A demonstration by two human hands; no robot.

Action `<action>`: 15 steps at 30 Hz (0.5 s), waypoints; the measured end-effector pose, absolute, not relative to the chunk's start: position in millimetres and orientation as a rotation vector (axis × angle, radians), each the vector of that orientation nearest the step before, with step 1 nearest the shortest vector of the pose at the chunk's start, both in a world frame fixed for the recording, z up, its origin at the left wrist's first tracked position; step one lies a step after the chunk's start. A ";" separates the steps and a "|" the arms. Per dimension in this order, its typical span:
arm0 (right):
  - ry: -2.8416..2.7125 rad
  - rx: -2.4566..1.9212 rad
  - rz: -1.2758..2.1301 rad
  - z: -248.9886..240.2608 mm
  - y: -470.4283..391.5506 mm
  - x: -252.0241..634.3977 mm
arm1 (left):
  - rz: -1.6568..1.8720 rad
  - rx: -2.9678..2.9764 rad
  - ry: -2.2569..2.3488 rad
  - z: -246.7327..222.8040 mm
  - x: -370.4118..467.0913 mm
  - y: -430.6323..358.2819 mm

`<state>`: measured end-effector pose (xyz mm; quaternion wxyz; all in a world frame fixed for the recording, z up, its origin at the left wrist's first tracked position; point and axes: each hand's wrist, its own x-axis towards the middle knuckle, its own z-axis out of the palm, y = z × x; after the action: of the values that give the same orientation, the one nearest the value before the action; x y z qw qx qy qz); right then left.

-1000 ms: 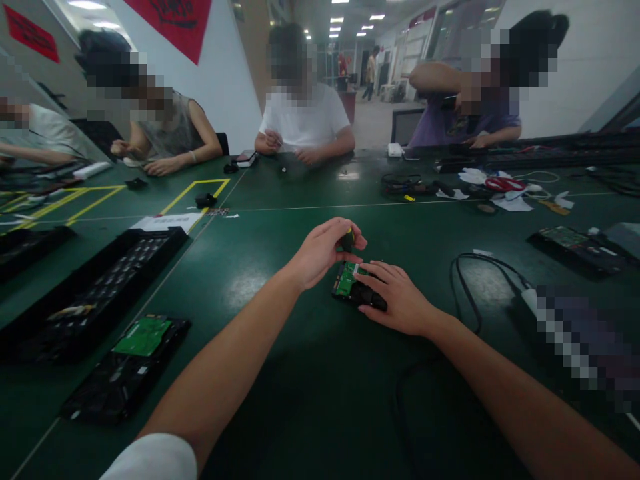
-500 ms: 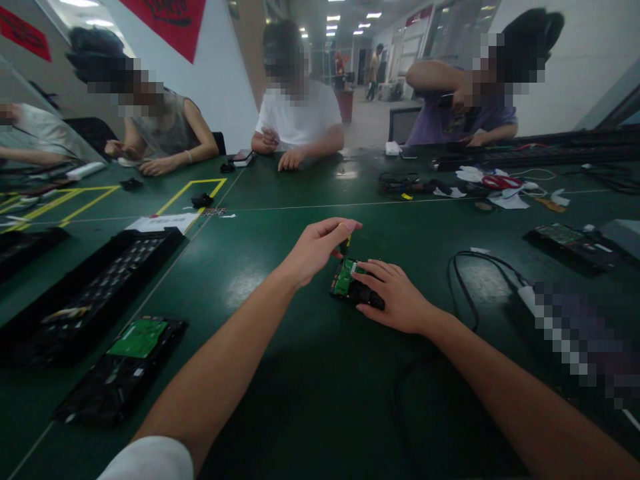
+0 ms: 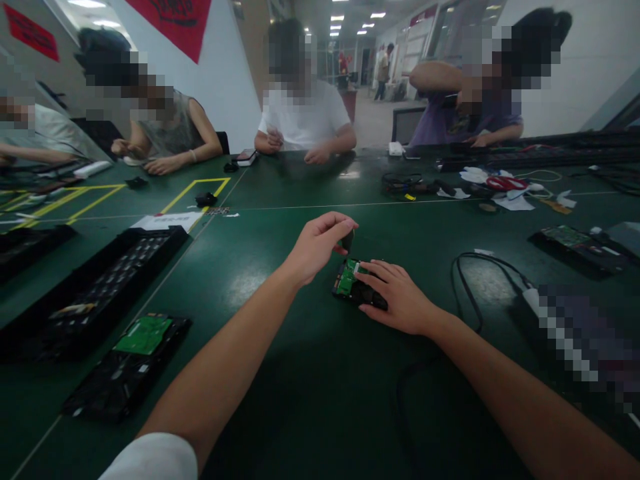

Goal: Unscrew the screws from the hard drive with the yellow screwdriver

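Hard drive held under right hand, left hand pinching tool at far edge, tabletop around.

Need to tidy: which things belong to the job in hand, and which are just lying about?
In use:
small dark tool, in the left hand
green-boarded drive, under the right hand

Apparently lying about:
second drive, near left
long black tray
white paper
red coil
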<state>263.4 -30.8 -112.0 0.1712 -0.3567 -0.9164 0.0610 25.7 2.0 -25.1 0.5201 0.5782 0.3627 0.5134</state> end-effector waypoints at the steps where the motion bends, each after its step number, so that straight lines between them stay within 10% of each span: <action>1: -2.606 -1.016 0.174 -111.8 -30.6 263.4 | 1.257 1.435 0.907 -25.1 24.9 2.8; 15: -2.668 -1.026 0.136 -98.1 -31.7 257.1 | 1.294 1.339 0.744 -29.9 29.6 4.1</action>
<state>257.1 -31.7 -98.1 0.1392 -0.3551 -0.9232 0.0471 29.6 4.1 -29.9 0.5381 0.5627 0.3127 0.5440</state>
